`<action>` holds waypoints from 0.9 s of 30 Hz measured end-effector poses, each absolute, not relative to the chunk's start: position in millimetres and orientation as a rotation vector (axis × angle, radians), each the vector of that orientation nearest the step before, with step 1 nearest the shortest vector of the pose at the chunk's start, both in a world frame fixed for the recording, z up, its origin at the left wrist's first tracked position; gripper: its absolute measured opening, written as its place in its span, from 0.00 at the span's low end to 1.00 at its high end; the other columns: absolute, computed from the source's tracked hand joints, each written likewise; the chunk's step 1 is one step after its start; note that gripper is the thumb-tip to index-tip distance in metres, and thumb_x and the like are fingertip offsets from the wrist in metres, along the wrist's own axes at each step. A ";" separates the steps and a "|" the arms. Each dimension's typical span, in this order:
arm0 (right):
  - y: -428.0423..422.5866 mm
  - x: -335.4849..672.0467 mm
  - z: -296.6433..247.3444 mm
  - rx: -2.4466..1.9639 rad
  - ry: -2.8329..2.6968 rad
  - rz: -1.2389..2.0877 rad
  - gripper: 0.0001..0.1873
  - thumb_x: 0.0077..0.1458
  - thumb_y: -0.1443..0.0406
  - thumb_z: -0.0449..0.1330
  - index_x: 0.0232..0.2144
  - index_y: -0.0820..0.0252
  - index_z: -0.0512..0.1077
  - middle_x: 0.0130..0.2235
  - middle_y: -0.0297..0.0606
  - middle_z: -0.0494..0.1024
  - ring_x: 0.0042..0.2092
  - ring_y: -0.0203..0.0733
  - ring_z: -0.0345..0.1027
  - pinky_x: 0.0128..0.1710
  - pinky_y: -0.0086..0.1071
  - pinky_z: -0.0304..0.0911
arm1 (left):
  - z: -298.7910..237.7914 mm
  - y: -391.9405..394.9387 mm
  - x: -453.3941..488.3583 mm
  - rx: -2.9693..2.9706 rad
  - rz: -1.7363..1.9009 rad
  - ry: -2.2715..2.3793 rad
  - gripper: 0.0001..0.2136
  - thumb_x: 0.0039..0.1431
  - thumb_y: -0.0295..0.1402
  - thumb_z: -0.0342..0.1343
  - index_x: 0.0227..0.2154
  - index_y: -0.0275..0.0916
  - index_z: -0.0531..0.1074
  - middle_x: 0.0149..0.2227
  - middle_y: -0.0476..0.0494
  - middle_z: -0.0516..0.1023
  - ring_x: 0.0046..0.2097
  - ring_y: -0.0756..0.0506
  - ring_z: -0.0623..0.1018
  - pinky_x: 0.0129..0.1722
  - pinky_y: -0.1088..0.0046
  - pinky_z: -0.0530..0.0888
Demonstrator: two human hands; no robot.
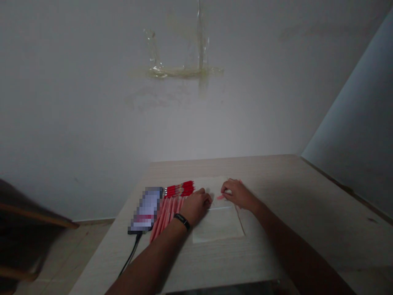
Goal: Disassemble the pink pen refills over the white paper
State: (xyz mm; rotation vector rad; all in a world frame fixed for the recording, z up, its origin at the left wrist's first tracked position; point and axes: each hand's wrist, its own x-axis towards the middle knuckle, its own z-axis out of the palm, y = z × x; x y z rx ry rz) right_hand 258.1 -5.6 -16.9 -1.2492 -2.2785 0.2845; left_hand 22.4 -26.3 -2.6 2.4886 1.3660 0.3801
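Note:
My left hand [198,203], with a black band at its wrist, rests over the pale sheets. Its fingers are curled together, and whatever they hold, if anything, is hidden. My right hand [236,191] pinches a slim pink piece [220,197] above the upper part of the sheets; its exact kind cannot be made out. Beneath both hands lie pale flat sheets or sleeves [216,227]. To the left of my left hand is a row of pink pen-like sticks [166,215], partly covered by that hand. Behind them sits a bunch of red pen-like pieces [181,189].
A phone [145,211] with a black cable [132,252] lies at the left side of the wooden table [270,172]. A wall [245,123] with strips of clear tape [178,73] stands behind. Dark wooden furniture [37,217] is at the lower left.

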 end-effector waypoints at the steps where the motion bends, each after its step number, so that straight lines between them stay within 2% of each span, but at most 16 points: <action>1: -5.9 258.0 -16.3 -1.254 -2.280 0.289 0.03 0.55 0.70 0.64 0.33 0.58 0.75 0.37 0.35 0.78 0.42 0.41 0.69 0.44 0.33 0.55 | -3.0 -26.2 22.4 2.486 0.383 1.368 0.09 0.63 0.29 0.51 0.34 0.41 0.78 0.39 0.42 0.75 0.38 0.47 0.76 0.34 0.75 0.66; 9: -6.8 258.1 -14.3 -1.314 -2.305 0.271 0.03 0.56 0.70 0.64 0.33 0.57 0.75 0.35 0.34 0.77 0.40 0.40 0.69 0.42 0.32 0.55 | -3.5 -25.1 22.4 2.475 0.370 1.371 0.08 0.62 0.28 0.53 0.35 0.41 0.78 0.39 0.42 0.75 0.38 0.47 0.76 0.35 0.74 0.67; 13: -7.1 258.3 -14.9 -1.314 -2.320 0.282 0.01 0.57 0.67 0.64 0.33 0.57 0.76 0.36 0.35 0.78 0.41 0.41 0.69 0.45 0.35 0.54 | -2.7 -25.8 22.5 2.466 0.362 1.382 0.09 0.64 0.31 0.51 0.35 0.41 0.78 0.39 0.42 0.75 0.38 0.47 0.76 0.35 0.74 0.67; 19: -7.1 257.8 -17.0 -1.318 -2.320 0.282 0.04 0.58 0.62 0.65 0.32 0.57 0.76 0.37 0.36 0.79 0.42 0.42 0.69 0.49 0.39 0.53 | -2.6 -27.2 23.6 2.475 0.363 1.387 0.13 0.66 0.34 0.49 0.34 0.39 0.78 0.38 0.41 0.75 0.36 0.47 0.75 0.35 0.74 0.67; 27: -4.9 259.0 -21.1 -1.299 -2.327 0.276 0.02 0.57 0.64 0.65 0.33 0.56 0.76 0.37 0.35 0.79 0.43 0.42 0.69 0.49 0.38 0.52 | -5.5 -26.8 22.5 2.432 0.416 1.365 0.08 0.61 0.28 0.53 0.35 0.40 0.78 0.40 0.42 0.76 0.37 0.47 0.75 0.35 0.75 0.67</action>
